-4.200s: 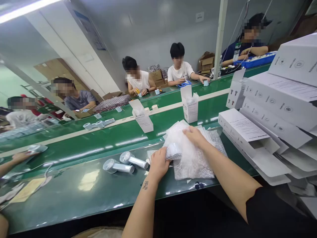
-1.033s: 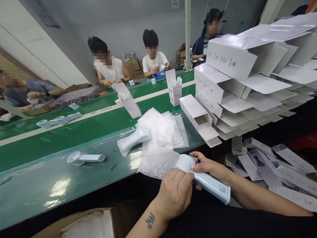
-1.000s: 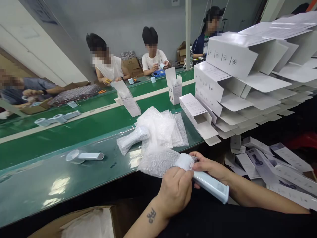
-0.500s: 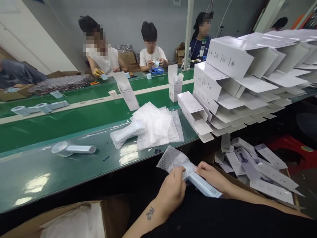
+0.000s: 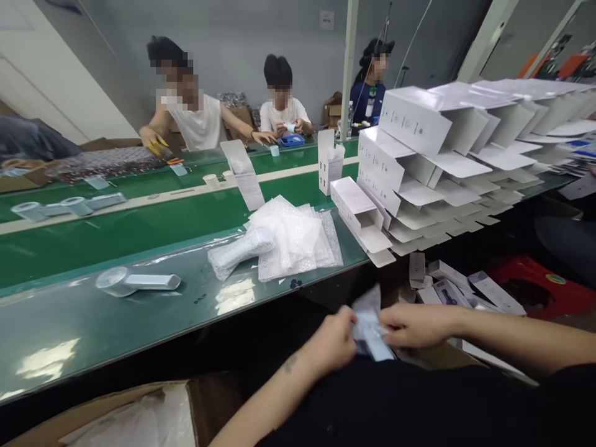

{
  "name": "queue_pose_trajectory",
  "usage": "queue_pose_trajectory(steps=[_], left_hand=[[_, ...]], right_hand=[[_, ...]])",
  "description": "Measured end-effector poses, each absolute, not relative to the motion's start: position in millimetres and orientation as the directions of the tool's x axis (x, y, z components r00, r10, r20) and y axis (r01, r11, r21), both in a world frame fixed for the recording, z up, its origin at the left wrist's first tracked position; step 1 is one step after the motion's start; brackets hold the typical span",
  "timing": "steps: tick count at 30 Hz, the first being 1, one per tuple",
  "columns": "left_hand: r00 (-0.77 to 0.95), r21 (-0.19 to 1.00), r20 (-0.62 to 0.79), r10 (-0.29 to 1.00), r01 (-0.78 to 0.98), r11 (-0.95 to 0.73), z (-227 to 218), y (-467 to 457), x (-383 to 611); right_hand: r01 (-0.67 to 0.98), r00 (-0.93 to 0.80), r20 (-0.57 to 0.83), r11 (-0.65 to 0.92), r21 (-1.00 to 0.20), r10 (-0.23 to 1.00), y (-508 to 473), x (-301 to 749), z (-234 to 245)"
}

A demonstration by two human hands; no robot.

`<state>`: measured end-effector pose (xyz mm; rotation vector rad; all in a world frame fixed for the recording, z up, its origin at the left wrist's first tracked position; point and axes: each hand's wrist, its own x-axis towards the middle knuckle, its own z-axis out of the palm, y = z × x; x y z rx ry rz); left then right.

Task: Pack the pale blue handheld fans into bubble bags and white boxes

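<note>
Below the bench edge, over my lap, both hands grip a pale blue handheld fan partly sheathed in a bubble-wrap bag. My left hand is closed on the wrapped end; my right hand is closed on the other side of it. The picture is smeared there by motion. On the green bench lie a bare fan, a bagged fan and a pile of bubble bags.
Stacks of open white cartons fill the bench's right end. Loose cartons lie on the floor, beside a red stool. A brown box sits at my lower left. Several people work across the green conveyor, with upright cartons on it.
The fan and bag dropped from the bench edge into my lap; the bag has slid further along the fan. My hands drew closer together. The view turned slightly right.
</note>
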<state>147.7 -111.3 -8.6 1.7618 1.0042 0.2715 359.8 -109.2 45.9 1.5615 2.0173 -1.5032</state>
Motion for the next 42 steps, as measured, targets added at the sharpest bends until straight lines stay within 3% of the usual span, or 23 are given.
queue_pose_trajectory(steps=[3, 8, 12, 16, 18, 20, 22, 23, 25, 29, 33, 38, 42], left_hand=[[0.677, 0.882, -0.243, 0.694, 0.452, -0.132, -14.7, -120.8, 148.3], [0.543, 0.943, -0.27, 0.796, 0.315, 0.105, -11.5, -112.3, 136.8], [0.379, 0.979, -0.166, 0.911, 0.172, 0.106, 29.0, -94.5, 114.8], [0.297, 0.923, 0.08, 0.952, 0.338, -0.183, 66.6, -88.2, 97.0], [0.375, 0.854, 0.105, 0.921, 0.44, -0.277, 71.1, -87.6, 93.4], [0.337, 0.866, 0.083, 0.938, 0.441, -0.235, 70.4, -87.2, 88.3], [0.141, 0.941, 0.042, 0.989, 0.327, -0.087, 71.1, -86.6, 77.2], [0.028, 0.973, 0.017, 0.999, 0.228, -0.023, 73.3, -86.1, 69.1], [-0.14, 0.999, -0.023, 0.99, 0.033, 0.028, 81.2, -83.8, 49.1], [-0.348, 0.987, -0.019, 0.937, -0.155, -0.038, 100.4, -73.4, 1.2], [-0.554, 0.974, 0.094, 0.827, -0.122, -0.192, 113.8, -60.4, -52.8], [-0.71, 0.93, 0.176, 0.682, -0.109, -0.352, 135.9, -36.7, -116.5], [-0.695, 0.88, 0.296, 0.656, -0.069, -0.47, 158.8, -2.0, -154.6]], right_hand=[[0.746, -0.455, -0.673, -0.164, -0.646, 0.583, -116.3, 360.1, 35.8], [0.657, -0.38, -0.673, -0.327, -0.679, 0.635, -116.3, 358.3, 39.1], [0.385, -0.304, -0.552, -0.429, -0.817, 0.777, -98.1, 340.8, 67.5], [0.067, -0.389, -0.285, -0.282, -0.957, 0.876, -80.7, 306.8, 94.6], [0.019, -0.465, -0.142, -0.15, -0.988, 0.874, -74.3, 294.1, 98.8], [0.083, -0.365, -0.04, -0.01, -0.996, 0.93, -65.6, 292.9, 94.8], [0.346, -0.02, 0.041, 0.045, -0.937, 0.999, -51.8, 303.2, 84.0], [0.505, 0.157, 0.093, 0.001, -0.863, 0.983, -43.1, 310.4, 77.3], [0.746, 0.303, 0.167, -0.124, -0.655, 0.938, -24.7, 322.6, 64.4], [0.929, 0.179, 0.127, -0.125, -0.348, 0.976, -0.8, 317.4, 61.9], [0.967, 0.102, 0.271, -0.031, -0.254, 0.957, 6.1, 280.4, 102.0], [0.908, -0.228, 0.395, 0.34, -0.243, 0.89, 55.1, 210.1, 156.7], [0.682, -0.616, 0.403, 0.714, -0.159, 0.677, 135.3, 133.8, 163.0]])
